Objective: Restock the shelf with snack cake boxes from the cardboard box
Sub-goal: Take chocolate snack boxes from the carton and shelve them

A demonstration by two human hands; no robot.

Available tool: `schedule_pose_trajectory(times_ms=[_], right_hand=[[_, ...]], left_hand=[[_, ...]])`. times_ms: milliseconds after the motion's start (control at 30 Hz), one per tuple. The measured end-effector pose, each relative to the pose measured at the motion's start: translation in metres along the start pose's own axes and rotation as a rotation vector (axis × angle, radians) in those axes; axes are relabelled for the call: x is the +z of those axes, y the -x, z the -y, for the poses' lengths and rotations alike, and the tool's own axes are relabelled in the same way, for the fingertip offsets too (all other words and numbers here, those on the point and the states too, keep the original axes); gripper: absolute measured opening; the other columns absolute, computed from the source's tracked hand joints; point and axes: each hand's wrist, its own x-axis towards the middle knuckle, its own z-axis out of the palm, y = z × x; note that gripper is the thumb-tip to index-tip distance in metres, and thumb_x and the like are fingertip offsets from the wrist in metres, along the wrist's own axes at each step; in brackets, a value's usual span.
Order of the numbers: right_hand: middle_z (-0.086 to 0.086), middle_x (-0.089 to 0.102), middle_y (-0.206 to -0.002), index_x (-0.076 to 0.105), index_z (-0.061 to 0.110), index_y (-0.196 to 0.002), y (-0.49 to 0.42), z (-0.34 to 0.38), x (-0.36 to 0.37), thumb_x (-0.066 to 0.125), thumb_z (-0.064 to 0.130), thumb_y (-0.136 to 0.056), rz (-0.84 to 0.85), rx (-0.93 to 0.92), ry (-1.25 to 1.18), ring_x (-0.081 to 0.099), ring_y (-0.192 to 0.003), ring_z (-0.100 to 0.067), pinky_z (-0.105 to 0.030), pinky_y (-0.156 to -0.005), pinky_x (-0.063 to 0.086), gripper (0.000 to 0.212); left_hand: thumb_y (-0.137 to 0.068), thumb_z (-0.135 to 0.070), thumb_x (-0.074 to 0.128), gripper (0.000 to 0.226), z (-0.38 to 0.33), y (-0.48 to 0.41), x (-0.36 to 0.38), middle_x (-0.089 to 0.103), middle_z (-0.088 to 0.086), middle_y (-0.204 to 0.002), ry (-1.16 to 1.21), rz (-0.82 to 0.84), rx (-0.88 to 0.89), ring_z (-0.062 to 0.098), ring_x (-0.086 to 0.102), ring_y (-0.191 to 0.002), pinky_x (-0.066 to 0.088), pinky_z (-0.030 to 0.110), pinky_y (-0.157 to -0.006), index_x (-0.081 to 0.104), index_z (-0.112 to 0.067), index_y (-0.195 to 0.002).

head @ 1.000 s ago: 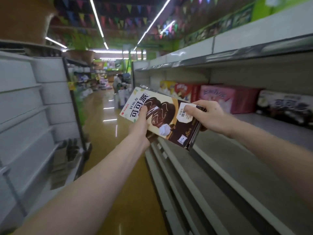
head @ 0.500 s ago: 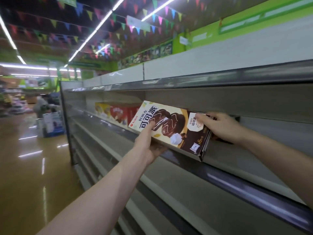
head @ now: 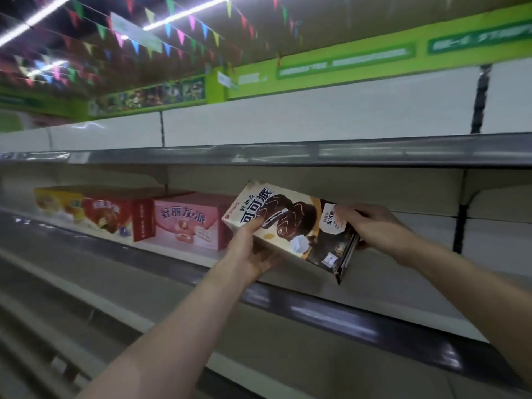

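Now cocoa box nearer shelf

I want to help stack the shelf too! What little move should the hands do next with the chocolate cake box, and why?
Probably lower the chocolate cake box and level it onto the shelf, right beside the pink box. The left hand and right hand hold it tilted, above the bare shelf space there, and the other boxes stand in a row with the pink box at its end.

Four boxes: one yellow, one red, one pink, one brown. Two hands: left, right.
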Motion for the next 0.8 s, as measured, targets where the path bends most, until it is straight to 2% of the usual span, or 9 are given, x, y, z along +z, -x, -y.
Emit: schedule_pose_trajectory(times_ms=[100,200,300,367,433,567,667,733,800], right_hand=[[0.0,0.069,-0.105,0.065,0.023,-0.104,0.006,-0.008,-0.008,0.037,0.049,-0.098,-0.147,-0.03,0.112,0.065,-0.092,-0.019,-0.042,-0.083,0.056,0.038],[-0.003,0.052,-0.136,0.049,0.021,-0.135,0.018,-0.019,-0.02,0.038,0.027,-0.102,-0.259,-0.23,0.458,0.052,-0.119,-0.022,-0.035,-0.102,0.043,0.035],[-0.01,0.036,-0.149,0.034,0.02,-0.145,0.032,-0.025,-0.02,0.066,0.002,-0.081,-0.204,-0.548,1.032,0.039,-0.132,-0.028,-0.031,-0.104,0.036,0.074],[-0.014,0.043,-0.144,0.04,0.018,-0.141,0.033,-0.028,-0.011,0.083,0.007,-0.059,-0.173,-0.686,1.262,0.039,-0.129,-0.03,-0.041,-0.101,0.039,0.093],[-0.012,0.047,-0.142,0.043,0.018,-0.138,0.031,-0.026,0.001,0.088,0.023,-0.055,-0.167,-0.708,1.291,0.034,-0.13,-0.027,-0.045,-0.105,0.032,0.095],[0.001,0.056,-0.131,0.05,0.02,-0.129,0.028,-0.023,0.017,0.084,0.021,-0.067,-0.221,-0.684,0.95,0.045,-0.123,-0.017,-0.037,-0.095,0.048,0.071],[0.018,0.062,-0.112,0.053,0.03,-0.118,0.029,-0.014,0.032,0.074,0.015,-0.081,-0.28,-0.354,0.329,0.06,-0.1,0.0,-0.022,-0.079,0.053,0.045],[0.013,0.069,-0.099,0.058,0.023,-0.113,0.028,-0.011,0.036,0.073,0.012,-0.083,-0.292,-0.186,-0.049,0.067,-0.085,0.001,-0.015,-0.066,0.053,0.035],[0.003,0.072,-0.095,0.06,0.018,-0.11,0.025,-0.011,0.035,0.072,0.012,-0.083,-0.319,-0.077,-0.243,0.071,-0.078,-0.008,-0.021,-0.061,0.055,0.03]], left_hand=[[-0.092,-0.018,0.061,0.011,0.003,-0.004,0.005,0.068,0.014,-0.088,0.053,0.048,-0.048,0.029,0.065,-0.081,0.052,0.049,-0.075,0.059,-0.007,-0.095],[-0.092,-0.019,0.062,0.013,0.002,-0.01,0.004,0.068,0.015,-0.089,0.069,0.064,-0.086,0.03,0.065,-0.081,0.051,0.051,-0.076,0.057,-0.008,-0.098],[-0.09,-0.019,0.066,0.017,-0.002,-0.016,0.002,0.067,0.016,-0.091,0.053,0.065,-0.124,0.032,0.065,-0.084,0.052,0.053,-0.075,0.056,-0.008,-0.099],[-0.088,-0.021,0.069,0.028,-0.001,-0.02,0.001,0.067,0.018,-0.096,0.027,0.075,-0.148,0.034,0.067,-0.088,0.054,0.052,-0.069,0.056,-0.007,-0.108],[-0.086,-0.024,0.07,0.035,-0.001,-0.022,0.0,0.066,0.019,-0.098,0.005,0.092,-0.169,0.034,0.067,-0.088,0.055,0.049,-0.063,0.055,-0.007,-0.113],[-0.087,-0.03,0.069,0.033,-0.006,-0.023,-0.006,0.062,0.021,-0.104,0.066,0.153,-0.166,0.035,0.064,-0.094,0.056,0.048,-0.073,0.055,-0.006,-0.105],[-0.09,-0.037,0.064,0.028,-0.013,-0.031,-0.013,0.063,0.017,-0.104,0.032,0.151,-0.087,0.031,0.062,-0.097,0.049,0.047,-0.09,0.057,-0.012,-0.099],[-0.091,-0.042,0.061,0.031,-0.015,-0.037,-0.018,0.06,0.013,-0.117,-0.089,0.135,-0.037,0.029,0.056,-0.11,0.044,0.046,-0.093,0.058,-0.019,-0.111],[-0.091,-0.041,0.061,0.038,-0.016,-0.041,-0.022,0.05,0.012,-0.133,-0.165,0.118,-0.022,0.026,0.046,-0.124,0.039,0.045,-0.096,0.055,-0.023,-0.123]])
